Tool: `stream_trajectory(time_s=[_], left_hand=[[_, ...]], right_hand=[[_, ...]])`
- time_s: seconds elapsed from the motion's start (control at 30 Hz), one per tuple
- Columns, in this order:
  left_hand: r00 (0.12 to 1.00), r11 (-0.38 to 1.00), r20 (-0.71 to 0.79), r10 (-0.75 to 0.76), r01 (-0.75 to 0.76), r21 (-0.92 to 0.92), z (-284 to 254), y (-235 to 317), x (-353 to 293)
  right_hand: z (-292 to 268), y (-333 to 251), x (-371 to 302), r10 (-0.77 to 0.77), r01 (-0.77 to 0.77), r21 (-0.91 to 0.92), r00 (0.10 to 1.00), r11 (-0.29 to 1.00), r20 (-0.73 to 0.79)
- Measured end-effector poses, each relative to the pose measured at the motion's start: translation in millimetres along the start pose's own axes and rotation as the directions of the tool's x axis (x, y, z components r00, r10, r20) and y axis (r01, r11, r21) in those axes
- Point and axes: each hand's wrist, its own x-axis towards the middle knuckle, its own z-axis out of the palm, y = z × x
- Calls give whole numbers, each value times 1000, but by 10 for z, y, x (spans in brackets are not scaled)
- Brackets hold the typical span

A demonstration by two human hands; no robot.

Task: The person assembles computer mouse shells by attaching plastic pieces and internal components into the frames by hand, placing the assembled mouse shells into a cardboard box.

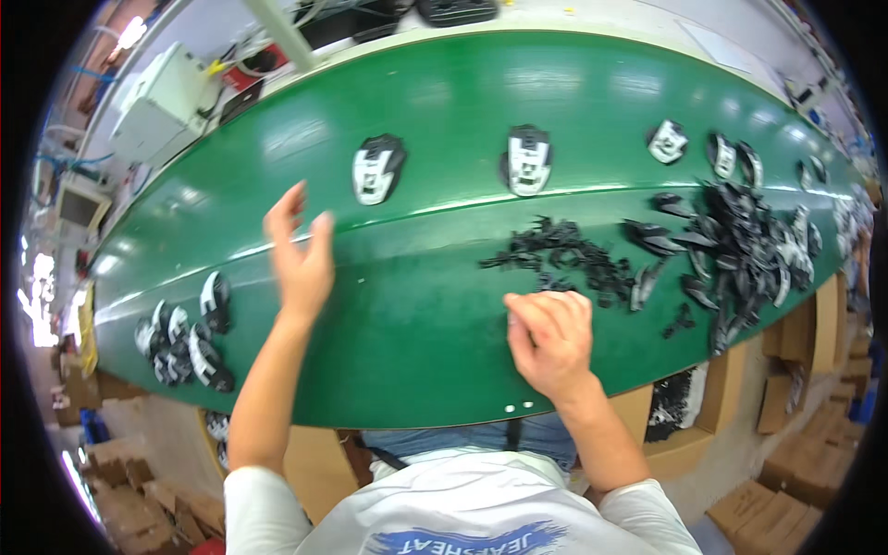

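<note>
My left hand [303, 264] is held over the green work surface with its fingers spread and nothing in it. Nearest to it is a black-and-white, oval plastic shell [377, 170], like part of a computer mouse, lying beyond and to the right. My right hand [553, 344] is closed, thumb and fingertips drawn together; whatever they hold, if anything, is too small to make out. Just beyond it spreads a heap of small black plastic pieces [560, 250]. Another black-and-white shell [528, 162] lies farther off, past that heap.
At the left lies a cluster of black-and-white shells [174, 338]. A big pile of black shell parts [740, 231] covers the right side, with a further shell [668, 141] beyond. Cardboard boxes [689, 444] stand below the near edge. A white machine [162, 106] is at the far left.
</note>
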Motion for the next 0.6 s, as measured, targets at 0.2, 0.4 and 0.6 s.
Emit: stream_trajectory(time_s=[0.2,0.4,0.6], left_hand=[[961,871,215,-177,50,489,704,-14,442],[777,451,594,-211,616,-646,219,466,157],[575,-505,818,29,714,-484,-201,1013,-740]], right_hand=[[39,-62,26,-14,13,113,1000,994,3],[20,-5,-76,372,-308,496,928,812,-32],[-35,-268,50,507,-431,831,834,353,218]])
